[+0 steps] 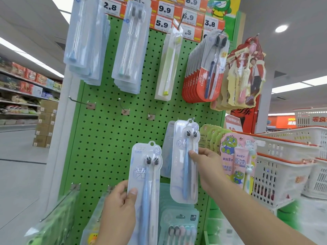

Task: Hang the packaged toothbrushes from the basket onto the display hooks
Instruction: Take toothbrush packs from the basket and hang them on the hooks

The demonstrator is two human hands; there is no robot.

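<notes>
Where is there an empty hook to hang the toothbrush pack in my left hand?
Three bare hooks sit mid-board, below the clear packs and left of the pack on its hook. The right side is crowded with red packs and kids' sets.

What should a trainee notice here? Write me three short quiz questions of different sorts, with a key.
1. True or false: the left hand holds a two-brush pack that already hangs on a hook.
2. Multiple choice: the right hand touches A) the red packs at upper right, B) the twin pack on the hook, C) the white basket.
3. Fill in: the three bare hooks in the middle row stick out of the green ____.

Key: 1 false, it is off any hook, held in front of the pegboard; 2 B; 3 pegboard.
</notes>
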